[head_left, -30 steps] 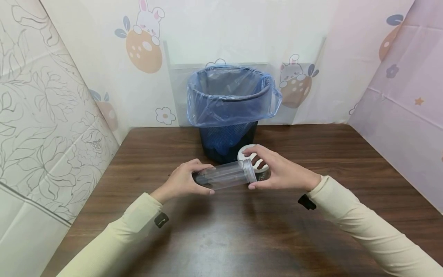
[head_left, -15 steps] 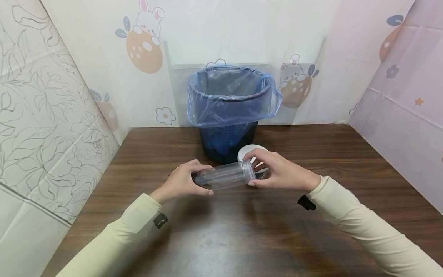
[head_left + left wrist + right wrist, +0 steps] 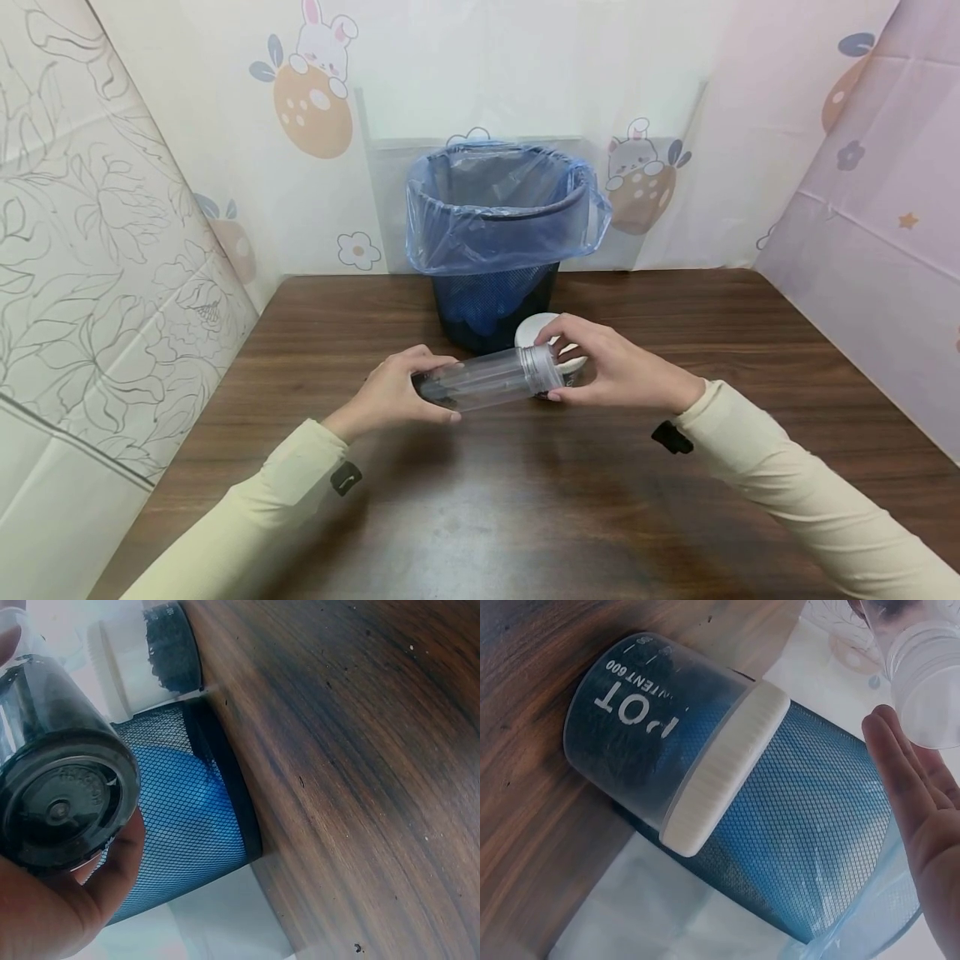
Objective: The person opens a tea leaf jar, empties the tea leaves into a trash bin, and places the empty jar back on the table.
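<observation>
Clear plastic bottle nearly sideways above the table, my left hand clamped round its dark end, probably for steadiness. That leaves the cap for my right hand; honestly can't tell if those fingers pinch it.

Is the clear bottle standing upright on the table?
No, the head view shows the clear bottle held tipped over nearly sideways.
</observation>
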Demonstrator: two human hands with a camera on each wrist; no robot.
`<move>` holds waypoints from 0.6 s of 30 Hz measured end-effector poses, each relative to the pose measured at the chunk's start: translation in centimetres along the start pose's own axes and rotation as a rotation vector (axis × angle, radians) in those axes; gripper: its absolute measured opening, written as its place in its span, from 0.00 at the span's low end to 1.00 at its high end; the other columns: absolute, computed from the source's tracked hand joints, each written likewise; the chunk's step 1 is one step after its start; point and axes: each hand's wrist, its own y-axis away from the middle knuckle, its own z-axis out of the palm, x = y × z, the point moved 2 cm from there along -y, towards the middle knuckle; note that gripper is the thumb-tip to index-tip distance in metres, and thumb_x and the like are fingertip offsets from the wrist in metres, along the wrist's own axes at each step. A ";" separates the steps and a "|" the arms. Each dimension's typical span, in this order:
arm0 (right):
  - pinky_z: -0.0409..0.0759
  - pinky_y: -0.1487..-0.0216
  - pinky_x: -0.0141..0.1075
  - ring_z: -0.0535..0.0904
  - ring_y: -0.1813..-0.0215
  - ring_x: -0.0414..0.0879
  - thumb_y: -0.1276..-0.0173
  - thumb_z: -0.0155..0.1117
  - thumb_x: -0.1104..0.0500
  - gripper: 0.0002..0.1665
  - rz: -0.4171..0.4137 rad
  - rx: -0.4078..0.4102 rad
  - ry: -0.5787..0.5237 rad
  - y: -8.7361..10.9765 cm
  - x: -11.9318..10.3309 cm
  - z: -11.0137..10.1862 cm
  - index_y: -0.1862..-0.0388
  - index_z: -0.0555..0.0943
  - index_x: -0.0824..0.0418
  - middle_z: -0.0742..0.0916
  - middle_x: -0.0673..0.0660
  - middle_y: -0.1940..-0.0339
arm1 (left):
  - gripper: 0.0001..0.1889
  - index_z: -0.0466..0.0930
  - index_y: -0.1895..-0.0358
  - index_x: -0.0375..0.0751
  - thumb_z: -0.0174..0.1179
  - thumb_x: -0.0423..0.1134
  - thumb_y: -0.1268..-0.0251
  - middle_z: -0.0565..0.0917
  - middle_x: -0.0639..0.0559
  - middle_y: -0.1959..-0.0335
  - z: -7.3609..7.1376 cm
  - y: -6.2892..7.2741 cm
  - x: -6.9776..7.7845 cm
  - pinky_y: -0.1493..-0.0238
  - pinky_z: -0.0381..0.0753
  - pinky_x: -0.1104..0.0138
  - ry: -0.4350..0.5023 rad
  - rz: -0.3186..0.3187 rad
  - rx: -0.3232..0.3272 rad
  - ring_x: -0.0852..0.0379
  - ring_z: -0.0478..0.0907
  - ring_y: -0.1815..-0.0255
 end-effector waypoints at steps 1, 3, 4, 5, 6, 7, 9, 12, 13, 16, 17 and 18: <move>0.82 0.58 0.41 0.80 0.56 0.44 0.49 0.76 0.65 0.32 0.004 0.003 -0.001 0.1 0.0 -0.1 0.47 0.71 0.61 0.77 0.52 0.53 | 0.31 0.83 0.49 0.59 0.79 0.53 0.67 0.75 0.62 0.68 0.0 0.0 0.0 0.67 0.71 0.65 0.000 0.000 0.000 0.61 0.73 0.65; 0.82 0.59 0.41 0.81 0.57 0.45 0.50 0.76 0.67 0.32 0.005 0.013 0.004 0.4 0.2 -0.4 0.47 0.71 0.62 0.78 0.53 0.53 | 0.31 0.83 0.49 0.59 0.79 0.53 0.67 0.75 0.62 0.68 0.0 0.0 0.0 0.67 0.71 0.65 0.002 0.002 -0.001 0.61 0.73 0.65; 0.82 0.59 0.41 0.81 0.57 0.45 0.50 0.76 0.67 0.32 0.005 0.016 0.008 0.6 0.3 -0.6 0.47 0.71 0.62 0.78 0.53 0.53 | 0.31 0.83 0.49 0.59 0.79 0.53 0.67 0.75 0.62 0.68 -0.1 0.0 0.0 0.67 0.71 0.65 0.002 0.004 0.000 0.61 0.73 0.66; 0.82 0.60 0.41 0.81 0.58 0.44 0.50 0.76 0.67 0.32 0.005 0.019 0.015 0.8 0.4 -0.8 0.47 0.72 0.62 0.78 0.53 0.52 | 0.31 0.83 0.49 0.60 0.78 0.54 0.67 0.75 0.62 0.68 -0.1 0.0 0.0 0.67 0.71 0.65 0.001 0.005 0.002 0.61 0.73 0.66; 0.82 0.60 0.40 0.81 0.58 0.44 0.50 0.76 0.67 0.32 0.007 0.021 0.027 1.0 0.5 -1.1 0.47 0.72 0.62 0.78 0.53 0.52 | 0.32 0.83 0.49 0.60 0.78 0.54 0.67 0.75 0.62 0.68 -0.2 0.1 -0.1 0.67 0.71 0.65 -0.001 0.006 0.004 0.61 0.72 0.66; 0.82 0.60 0.39 0.81 0.58 0.43 0.50 0.76 0.67 0.32 0.012 0.021 0.034 1.2 0.6 -1.3 0.47 0.72 0.62 0.78 0.53 0.52 | 0.31 0.83 0.49 0.60 0.78 0.54 0.67 0.75 0.63 0.68 -0.2 0.1 -0.1 0.67 0.71 0.65 -0.003 0.006 0.006 0.61 0.72 0.66; 0.81 0.60 0.37 0.81 0.58 0.43 0.50 0.76 0.67 0.33 0.026 0.022 0.045 1.7 0.8 -1.8 0.46 0.72 0.61 0.78 0.53 0.52 | 0.31 0.83 0.50 0.61 0.78 0.55 0.68 0.75 0.63 0.69 -0.3 0.2 -0.1 0.67 0.71 0.65 -0.009 0.006 0.010 0.61 0.72 0.66; 0.81 0.60 0.34 0.81 0.57 0.43 0.49 0.76 0.66 0.34 0.054 0.023 0.062 2.5 1.2 -2.7 0.44 0.72 0.60 0.78 0.52 0.52 | 0.31 0.83 0.50 0.62 0.78 0.54 0.68 0.75 0.63 0.69 -0.4 0.3 -0.2 0.67 0.71 0.64 -0.010 0.002 0.013 0.61 0.72 0.66; 0.81 0.60 0.34 0.81 0.57 0.43 0.49 0.76 0.66 0.34 0.067 0.025 0.062 2.8 1.4 -3.0 0.44 0.72 0.60 0.78 0.51 0.53 | 0.31 0.83 0.50 0.61 0.78 0.54 0.68 0.75 0.62 0.69 -0.5 0.3 -0.3 0.67 0.71 0.64 -0.010 0.000 0.015 0.61 0.72 0.66; 0.82 0.62 0.36 0.80 0.58 0.43 0.49 0.76 0.65 0.33 0.112 0.033 0.072 3.7 2.1 -3.8 0.44 0.72 0.59 0.78 0.51 0.54 | 0.31 0.83 0.50 0.61 0.79 0.54 0.68 0.74 0.62 0.69 -0.6 0.4 -0.3 0.67 0.71 0.65 -0.007 -0.004 0.019 0.61 0.72 0.66; 0.82 0.63 0.36 0.80 0.59 0.42 0.48 0.76 0.65 0.33 0.130 0.034 0.077 3.9 2.3 -4.1 0.44 0.72 0.59 0.78 0.50 0.55 | 0.31 0.83 0.50 0.60 0.79 0.54 0.68 0.74 0.62 0.69 -0.7 0.4 -0.3 0.67 0.70 0.65 -0.007 -0.001 0.019 0.61 0.72 0.67; 0.82 0.64 0.37 0.80 0.60 0.42 0.48 0.76 0.65 0.33 0.148 0.034 0.082 4.2 2.6 -4.3 0.44 0.73 0.59 0.78 0.50 0.56 | 0.31 0.83 0.50 0.59 0.78 0.54 0.68 0.74 0.62 0.69 -0.7 0.5 -0.3 0.68 0.70 0.65 -0.005 0.001 0.018 0.61 0.72 0.67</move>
